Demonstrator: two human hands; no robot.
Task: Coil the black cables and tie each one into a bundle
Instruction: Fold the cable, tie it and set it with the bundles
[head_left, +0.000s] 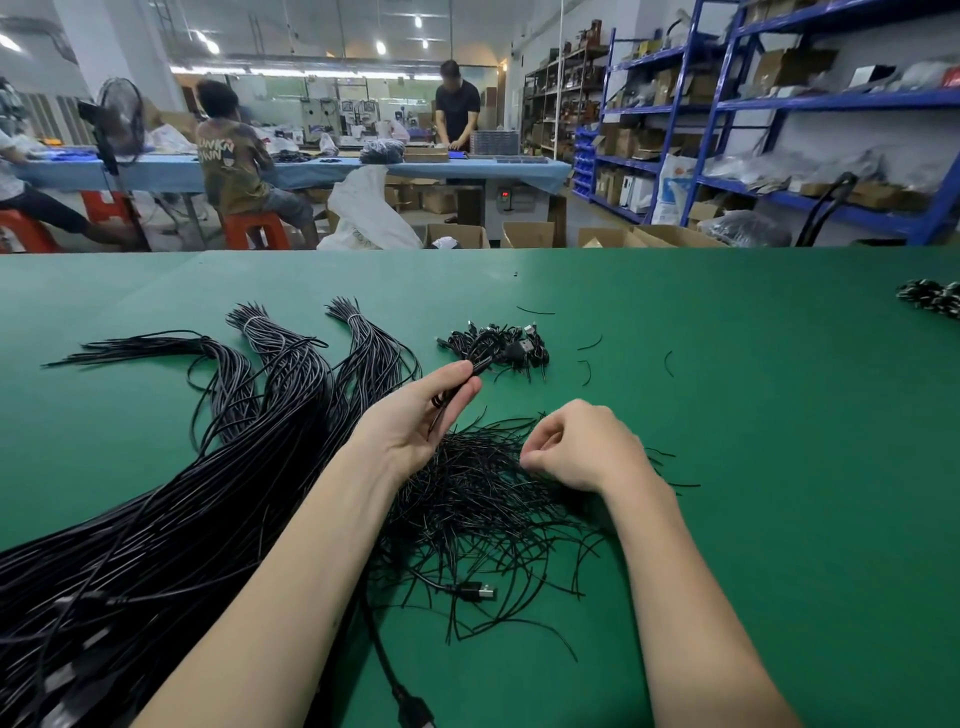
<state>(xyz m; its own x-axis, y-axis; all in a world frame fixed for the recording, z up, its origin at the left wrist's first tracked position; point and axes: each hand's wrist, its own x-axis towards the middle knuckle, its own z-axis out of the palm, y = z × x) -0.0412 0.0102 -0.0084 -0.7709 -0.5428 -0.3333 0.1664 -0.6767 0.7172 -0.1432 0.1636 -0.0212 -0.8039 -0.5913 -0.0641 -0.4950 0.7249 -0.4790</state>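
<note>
Nearest, under both forearms: loose pile of thin black ties on green table. Left hand pinching a coiled black cable, finished bundles just beyond. Right hand curled, fingertips down in the ties; whether gripping one, cannot tell. Long uncoiled cables left of left hand.

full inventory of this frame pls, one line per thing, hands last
table: one, green, foreground
long cables: many, black, fanned across left side
twist ties: loose pile, black, under both hands
finished bundles: small heap, black, centre, beyond the left hand
stray ties: a few, black, right of heap
loose USB plug: one, black, near edge of tie pile
shelving: blue, background right
left hand: pinches coiled cable
right hand: fingers curled over the pile
</note>
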